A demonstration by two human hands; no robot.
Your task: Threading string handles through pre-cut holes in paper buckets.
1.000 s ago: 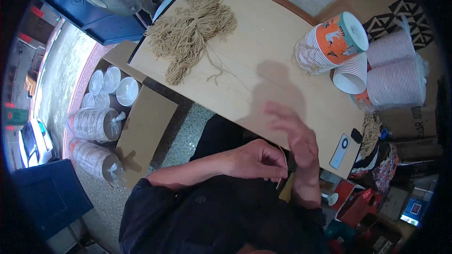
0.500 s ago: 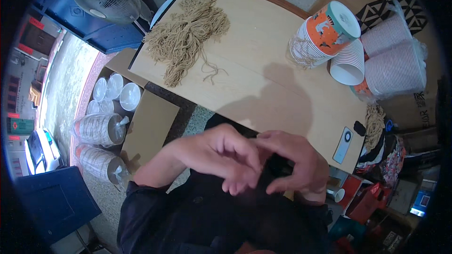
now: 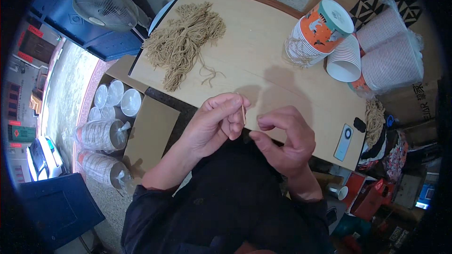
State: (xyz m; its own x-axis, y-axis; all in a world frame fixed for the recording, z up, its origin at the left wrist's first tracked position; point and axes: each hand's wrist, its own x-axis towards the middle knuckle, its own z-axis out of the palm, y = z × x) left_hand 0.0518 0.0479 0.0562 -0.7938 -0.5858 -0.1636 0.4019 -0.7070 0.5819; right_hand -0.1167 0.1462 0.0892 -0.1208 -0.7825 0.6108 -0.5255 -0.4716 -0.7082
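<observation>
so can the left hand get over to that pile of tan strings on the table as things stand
Probably yes. The left hand pinches a short tan strand at the near table edge, and the bare tabletop between it and the pile of tan strings holds nothing in the way. The fingers are occupied, though.

Since half a second ago, the left hand (image 3: 214,124) and right hand (image 3: 282,141) have separated, the left now pinching a short tan string (image 3: 243,113) upright near the table edge (image 3: 301,127).

Tan twine, pale bench
Tan twine (image 3: 183,42) on a light wood bench (image 3: 263,56); orange patterned cup (image 3: 322,26); white ribbed cups (image 3: 388,63); blue fan (image 3: 106,7).
</observation>
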